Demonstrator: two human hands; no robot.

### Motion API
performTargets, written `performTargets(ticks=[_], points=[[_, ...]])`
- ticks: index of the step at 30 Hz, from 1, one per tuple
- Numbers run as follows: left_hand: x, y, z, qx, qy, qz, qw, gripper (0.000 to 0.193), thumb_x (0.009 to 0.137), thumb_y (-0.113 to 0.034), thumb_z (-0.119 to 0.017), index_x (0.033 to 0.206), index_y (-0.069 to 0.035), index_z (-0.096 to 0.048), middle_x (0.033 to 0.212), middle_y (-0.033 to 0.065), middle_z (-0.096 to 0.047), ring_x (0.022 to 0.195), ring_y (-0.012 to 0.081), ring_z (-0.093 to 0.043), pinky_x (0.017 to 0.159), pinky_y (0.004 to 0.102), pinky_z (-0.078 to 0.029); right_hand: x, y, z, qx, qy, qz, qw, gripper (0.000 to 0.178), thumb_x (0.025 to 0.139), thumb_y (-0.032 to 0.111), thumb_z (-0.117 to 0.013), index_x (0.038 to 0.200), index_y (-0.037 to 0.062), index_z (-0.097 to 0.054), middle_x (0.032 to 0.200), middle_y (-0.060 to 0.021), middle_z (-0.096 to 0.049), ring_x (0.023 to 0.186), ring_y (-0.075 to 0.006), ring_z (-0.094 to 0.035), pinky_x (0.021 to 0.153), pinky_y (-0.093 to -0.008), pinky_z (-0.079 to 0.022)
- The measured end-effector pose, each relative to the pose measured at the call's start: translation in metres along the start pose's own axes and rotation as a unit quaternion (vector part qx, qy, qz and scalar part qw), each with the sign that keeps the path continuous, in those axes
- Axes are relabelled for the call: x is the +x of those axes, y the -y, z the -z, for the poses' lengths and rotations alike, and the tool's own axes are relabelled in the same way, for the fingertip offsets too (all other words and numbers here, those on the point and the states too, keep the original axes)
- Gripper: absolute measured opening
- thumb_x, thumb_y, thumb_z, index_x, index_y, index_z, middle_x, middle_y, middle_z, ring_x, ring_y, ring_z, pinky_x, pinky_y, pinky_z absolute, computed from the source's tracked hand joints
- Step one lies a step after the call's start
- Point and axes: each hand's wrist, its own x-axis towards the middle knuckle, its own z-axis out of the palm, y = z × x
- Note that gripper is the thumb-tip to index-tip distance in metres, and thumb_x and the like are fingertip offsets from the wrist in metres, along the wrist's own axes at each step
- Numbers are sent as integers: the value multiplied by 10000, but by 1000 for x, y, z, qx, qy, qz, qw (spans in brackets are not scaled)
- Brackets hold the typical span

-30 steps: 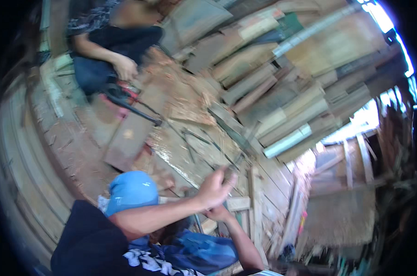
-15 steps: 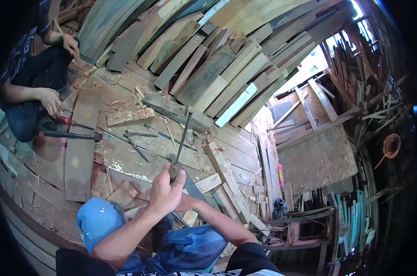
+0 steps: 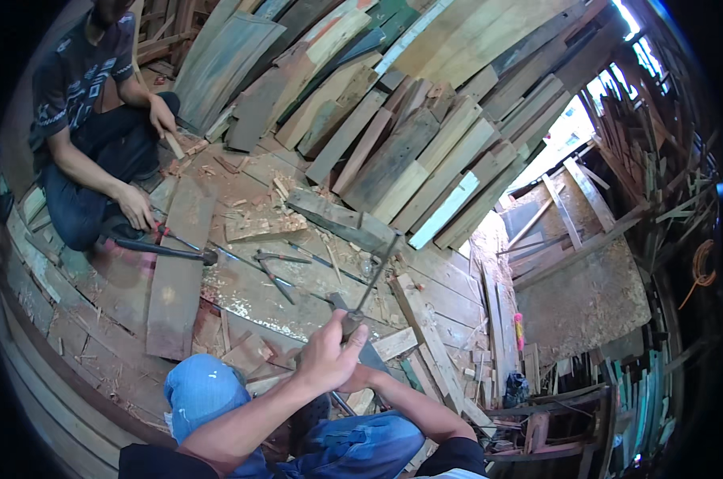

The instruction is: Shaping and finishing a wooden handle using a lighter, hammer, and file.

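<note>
Hands first: your left hand [image 3: 329, 355] is clenched round the handle of a hammer [image 3: 375, 275], raised, with its head up and away from you. Your right hand [image 3: 360, 379] sits just under and behind the left, mostly hidden; you cannot tell from here whether it grips anything, though a grey chisel [image 3: 353, 331] blade shows right beside it. Beyond your hands lie loose tools [image 3: 277, 275] on the plank floor [image 3: 241, 295], and a thick timber block [image 3: 341, 219] further out. To your far left a second person crouches, one hand [image 3: 138, 209] by a long-handled hammer [image 3: 166, 250]. A blue cap [image 3: 202, 391] rests on your knee, near your left forearm.

Risk, as a judgement: the raised hammer comes down close to your hidden right hand, so a glancing blow could catch fingers; scattered tools and chips underfoot could shift the work or trip you
</note>
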Motion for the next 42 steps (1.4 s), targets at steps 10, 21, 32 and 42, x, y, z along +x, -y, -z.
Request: performTargets(ticks=[10,21,32,42], points=[[2,20,-11,-1,-40,-68,997,448,916,-379,-496,993,62,-496,675,160,-583,647,298,-599,611,385,-452,-2,10,1,3,2,35,999,534,757,474,-676,1108,81,-586,951,-148,-650,900,-294,-610,824,-377,-466],[0,12,-6,-15,-25,-60,998,381,933,-343,-480,974,36,-493,658,131,-555,609,261,-556,599,371,-437,-4,14,4,18,14,35,999,533,761,447,-680,1128,74,-577,1004,-152,-641,938,-296,-599,836,-370,-457],[1,14,-7,-20,-33,-62,997,395,931,-334,-489,984,57,-483,699,145,-577,668,257,-588,626,370,-446,1,5,2,-4,8,36,999,480,762,412,-683,1104,88,-595,995,-144,-648,940,-291,-608,831,-371,-467],[-2,9,-6,-26,-14,-50,998,462,903,-364,-509,1028,80,-488,723,215,-598,705,391,-608,620,440,-460,-4,3,1,22,7,20,1000,480,747,439,-682,1064,85,-617,979,-139,-652,949,-283,-611,855,-367,-464]])
